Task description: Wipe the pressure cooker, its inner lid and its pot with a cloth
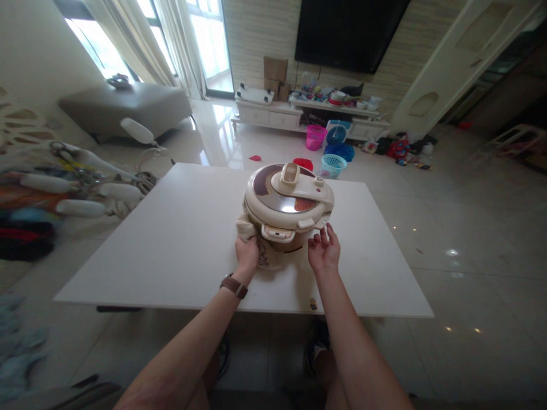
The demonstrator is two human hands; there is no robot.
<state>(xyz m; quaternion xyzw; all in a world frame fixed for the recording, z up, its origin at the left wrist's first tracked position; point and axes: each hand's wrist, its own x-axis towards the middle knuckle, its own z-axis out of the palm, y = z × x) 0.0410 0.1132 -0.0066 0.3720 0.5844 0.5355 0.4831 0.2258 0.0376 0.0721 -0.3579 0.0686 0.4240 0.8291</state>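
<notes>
Remotely, I frame a rounded cream plastic cooker [284,205] on a rectangular white table [192,228], just ahead of and between the left hand [247,254], closed on patterned beige cloth [245,226] at its left side, and the equally near right hand [323,253], half-open, seemingly empty, contact unclear.
</notes>
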